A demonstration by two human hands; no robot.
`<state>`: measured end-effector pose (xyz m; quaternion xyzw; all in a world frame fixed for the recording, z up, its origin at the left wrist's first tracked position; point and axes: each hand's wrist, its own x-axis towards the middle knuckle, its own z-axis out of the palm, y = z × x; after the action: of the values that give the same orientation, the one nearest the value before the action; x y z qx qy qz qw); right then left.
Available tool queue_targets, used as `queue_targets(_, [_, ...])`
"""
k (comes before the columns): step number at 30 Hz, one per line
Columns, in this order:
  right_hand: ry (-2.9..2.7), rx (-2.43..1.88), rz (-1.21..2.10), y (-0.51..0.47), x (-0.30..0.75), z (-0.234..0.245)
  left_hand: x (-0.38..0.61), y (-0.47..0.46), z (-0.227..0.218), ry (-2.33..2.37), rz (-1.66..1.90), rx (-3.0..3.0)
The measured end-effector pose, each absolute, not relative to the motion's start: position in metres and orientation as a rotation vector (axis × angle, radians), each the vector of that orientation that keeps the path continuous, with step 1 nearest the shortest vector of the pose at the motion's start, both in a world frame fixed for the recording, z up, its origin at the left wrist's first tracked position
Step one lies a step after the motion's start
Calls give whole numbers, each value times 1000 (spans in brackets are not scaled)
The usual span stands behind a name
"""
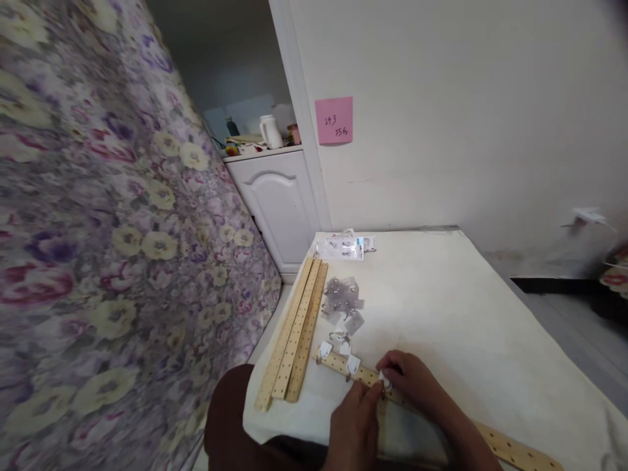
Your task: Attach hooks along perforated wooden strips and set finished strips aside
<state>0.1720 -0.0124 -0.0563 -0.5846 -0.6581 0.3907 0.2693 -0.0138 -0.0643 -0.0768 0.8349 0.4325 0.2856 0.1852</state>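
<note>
A long pale wooden strip (510, 446) with rows of holes lies slantwise along the near side of the table, passing beneath my right forearm. My right hand (405, 376) pinches a small white hook (384, 379) on this strip. From the near side, my left hand (356, 418) closes its fingertips against the same hook, at the strip's edge. Farther left on the strip sit two similar pieces, a white square hook (352, 364) and another white hook (324, 350), each with a metal part hanging below. My fingers partly cover the hook being held.
Three perforated wooden strips (297, 333) lie side by side at the table's left. Beside them is a pile of clear hooks (341, 294), with loose white pieces (342, 339) nearer me. Clear packaging (340, 248) rests at the far edge. A floral curtain (122, 248) hangs left.
</note>
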Motion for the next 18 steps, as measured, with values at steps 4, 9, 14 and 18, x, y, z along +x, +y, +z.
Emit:
queue_targets(4, [-1771, -1580, 1041, -13, 172, -56, -14, -65, -77, 1224, 834, 2277])
queue_targets(9, [-1771, -1587, 1041, -13, 172, -57, -13, -64, -76, 1230, 831, 2222])
queue_targets(14, [-1766, -1584, 1049, -12, 173, -57, -13, -64, -77, 1242, 801, 2246])
queue_targets(18, [-1767, -1583, 1049, -12, 173, -58, -13, -64, -75, 1238, 798, 2243])
